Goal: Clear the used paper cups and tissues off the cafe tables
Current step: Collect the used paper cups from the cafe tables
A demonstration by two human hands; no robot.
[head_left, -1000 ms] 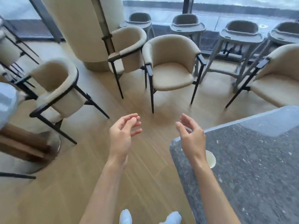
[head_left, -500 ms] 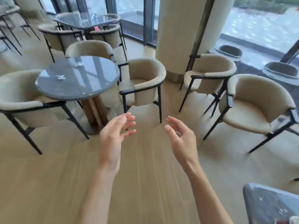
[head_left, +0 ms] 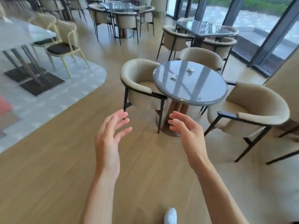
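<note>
We note two crumpled tissues [head_left: 189,70] [head_left: 174,77] on the round grey bench [head_left: 191,94], at 1 o'clock from our hands. Left hand [head_left: 107,143] and right hand [head_left: 189,135] hold nothing, fingers loosely spread. Beige armchairs [head_left: 137,81] ring the bench.

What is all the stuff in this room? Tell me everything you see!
round table: one, grey, middle, ahead of the hands
tissues: two, white, crumpled, on the round table, apart
beige chairs: three around the round table, more further back
far tables: two, dark and glossy, behind
white table: one, far left
yellow chair: one, dark seat, beside the white table
windows: tall, right
floor: wood
shoe: one, white, bottom edge
left hand: open, empty
right hand: open, empty
</note>
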